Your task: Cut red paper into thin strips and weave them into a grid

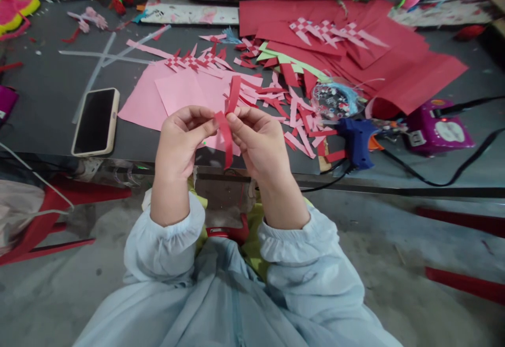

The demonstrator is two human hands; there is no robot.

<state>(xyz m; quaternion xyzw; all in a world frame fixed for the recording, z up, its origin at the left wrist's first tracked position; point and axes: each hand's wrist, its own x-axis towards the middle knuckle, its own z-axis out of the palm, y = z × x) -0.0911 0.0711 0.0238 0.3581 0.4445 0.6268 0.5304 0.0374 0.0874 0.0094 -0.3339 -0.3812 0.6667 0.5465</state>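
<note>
My left hand (182, 139) and my right hand (258, 139) meet above the table's front edge, both pinched on a red paper strip (228, 126). The strip is folded, with one end pointing up and the other hanging down between my hands. Behind them lie pink paper sheets (173, 94) and a heap of cut red and pink strips (288, 108). A woven red-and-pink strip piece (193, 62) rests on the pink paper.
A phone (96, 121) lies left on the dark table (47, 94). A blue glue gun (357, 139) and a purple device (437, 129) with black cables sit right. Red paper sheets (355, 37) cover the back right. Red stools stand on the floor.
</note>
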